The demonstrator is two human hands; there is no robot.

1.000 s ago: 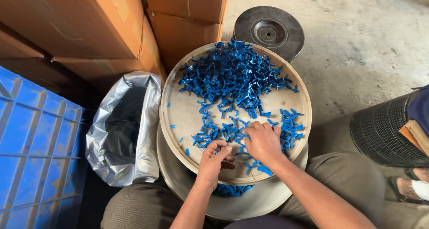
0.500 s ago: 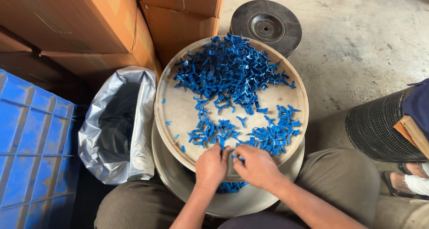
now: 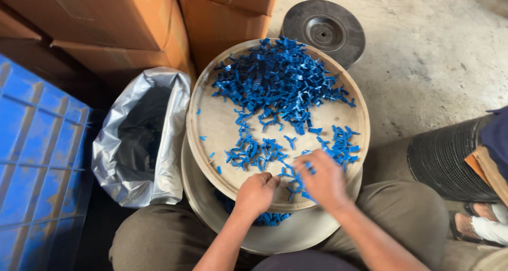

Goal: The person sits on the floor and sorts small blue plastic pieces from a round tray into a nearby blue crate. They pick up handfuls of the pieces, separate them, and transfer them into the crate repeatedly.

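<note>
While the big heap of blue clips (image 3: 280, 80) at the far side of the round tray (image 3: 209, 125) sits mostly untouched, both hands are busy at the near rim, so by my reckoning this sorting job is nowhere near done; the left hand (image 3: 255, 193) is curled into a loose fist at the tray's near edge, and I can't tell if it has any clips inside; the right hand (image 3: 323, 180) lies palm-down over a small scatter of clips with fingers bent, a bit of blue showing by its knuckles, but whether it's actually pinching one is hidden too; between the heap and the hands there are a few thin patches of clips on bare tray, which looks like stuff pulled down to be worked through; a handful more clips (image 3: 270, 218) sit in the basin (image 3: 296, 234) under the tray, just below the left wrist, so maybe that's the finished lot, and it's tiny next to the heap; silver bag (image 3: 159, 138) stands open just left of the tray, inside too dark to see; cardboard boxes (image 3: 132, 27) behind, blue crate (image 3: 37, 160) far left, black disc (image 3: 324, 32) on the floor past the tray.
</note>
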